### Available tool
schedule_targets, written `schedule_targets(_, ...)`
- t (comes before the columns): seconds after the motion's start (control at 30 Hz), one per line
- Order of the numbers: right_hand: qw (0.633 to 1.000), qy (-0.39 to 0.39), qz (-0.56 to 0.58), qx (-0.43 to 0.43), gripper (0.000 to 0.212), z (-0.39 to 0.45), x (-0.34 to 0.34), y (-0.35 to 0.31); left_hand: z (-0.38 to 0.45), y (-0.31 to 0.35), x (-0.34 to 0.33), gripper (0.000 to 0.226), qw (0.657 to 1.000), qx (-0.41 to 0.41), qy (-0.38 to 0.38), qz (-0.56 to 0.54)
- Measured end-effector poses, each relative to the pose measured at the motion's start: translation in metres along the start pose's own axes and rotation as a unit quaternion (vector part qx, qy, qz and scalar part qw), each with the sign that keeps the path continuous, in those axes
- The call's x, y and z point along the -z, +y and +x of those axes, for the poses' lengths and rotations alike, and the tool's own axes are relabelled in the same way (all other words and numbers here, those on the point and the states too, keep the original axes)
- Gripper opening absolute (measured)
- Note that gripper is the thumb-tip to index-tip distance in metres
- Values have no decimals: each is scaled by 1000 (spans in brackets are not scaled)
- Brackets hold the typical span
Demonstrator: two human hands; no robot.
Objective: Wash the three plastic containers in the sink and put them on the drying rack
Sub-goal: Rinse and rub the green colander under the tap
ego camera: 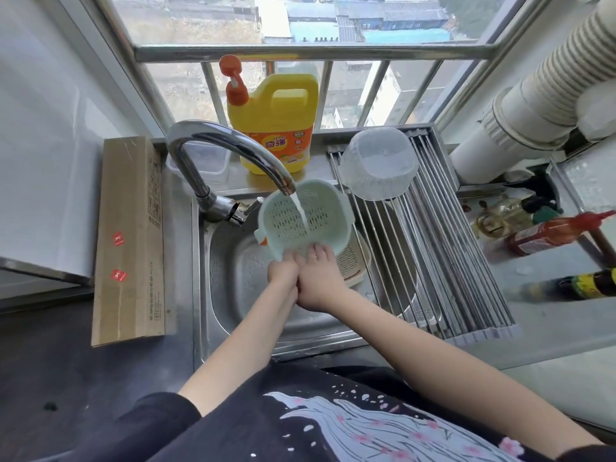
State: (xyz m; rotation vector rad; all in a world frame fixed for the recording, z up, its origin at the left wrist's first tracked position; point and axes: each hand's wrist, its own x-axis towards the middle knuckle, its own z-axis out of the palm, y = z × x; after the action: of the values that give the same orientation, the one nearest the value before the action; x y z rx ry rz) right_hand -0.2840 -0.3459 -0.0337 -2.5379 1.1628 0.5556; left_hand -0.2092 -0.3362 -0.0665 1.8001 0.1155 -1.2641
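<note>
- While water runs from the faucet, both hands, left hand and right hand, grip the green perforated basket over the sink.
- A clear container sits upside down on the drying rack.

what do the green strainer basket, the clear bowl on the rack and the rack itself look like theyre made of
Green strainer basket: looks like matte moulded plastic, pale mint, opaque, with rows of slots.
Clear bowl: seemingly frosted translucent plastic; the rack bars show dimly through its wall.
Drying rack: probably stainless steel, going by the shiny grey rods with bright highlights; its pale end strip may be plastic or rubber.
</note>
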Motion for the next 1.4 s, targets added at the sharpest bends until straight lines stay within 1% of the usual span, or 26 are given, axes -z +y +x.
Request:
schedule_targets(0.03,999,16,15,36,72,1,1,5,0,1,0,34,1000,10,-7,-12)
schedule_targets(0.1,996,-3,43,84,74,0,4,18,2,2,2,35,1000,23,-19,-9)
schedule_targets(0.13,994,-22,37,97,77,-2,6,25,4,0,3,35,1000,24,-19,-6)
schedule_targets(0.2,993,-31,-32,108,78,-2,7,34,2,-3,6,32,1000,25,-15,-7)
schedule_targets(0.23,992,-22,-71,99,75,0,7,34,1,-4,7,28,1000,25,-17,-7)
schedule_targets(0.3,992,2,-116,45,68,3,6,29,-1,-3,10,27,1000,7,-7,7)
schedule_targets(0.37,987,14,-159,-18,66,7,1,22,7,-3,16,37,998,-28,29,54)
schedule_targets(0.43,983,6,-174,-52,69,9,-7,17,14,-6,22,49,994,-53,42,89)
schedule_targets(0.57,991,12,-63,-116,89,14,-9,4,38,-29,19,84,989,-97,19,112)
schedule_targets(0.63,992,13,-45,-117,89,13,-7,5,45,-32,15,90,984,-119,4,136)
schedule_targets(0.67,993,12,-42,-106,84,13,-8,6,39,-27,15,89,982,-122,0,145)
schedule_targets(0.73,998,-1,-8,-61,77,11,-11,8,12,-5,14,76,980,-120,-8,158)
schedule_targets(0.8,995,-15,102,14,78,10,-16,8,-4,5,12,56,976,-115,-12,186)
schedule_targets(0.83,988,-2,150,47,80,9,-19,7,-7,5,11,51,975,-114,-12,192)
schedule_targets(0.87,983,19,170,67,82,8,-21,8,-8,5,9,50,976,-111,-12,189)
schedule_targets(0.9,983,35,164,73,84,6,-23,10,-9,5,7,52,975,-110,-12,191)
schedule_targets(0.97,991,29,114,64,87,2,-22,20,-12,7,5,51,973,-108,6,205)
schedule_targets(1.03,999,-6,-6,34,81,-2,-20,36,-13,8,9,47,966,-112,44,229)
schedule_targets(1.1,993,-22,-117,0,71,-4,-19,50,-14,6,15,45,948,-130,66,282)
schedule_targets(1.17,984,-7,-174,-29,65,-4,-19,51,-17,3,19,42,934,-157,64,314)
schedule_targets(1.23,973,-11,-226,-52,64,-2,-14,43,-21,3,19,38,932,-161,72,317)
schedule_targets(1.3,949,-14,-306,-71,64,6,-6,42,-23,2,20,33,929,-154,91,325)
schedule_targets(1.4,914,1,-400,-65,70,17,6,56,-24,1,25,33,930,-123,113,327)
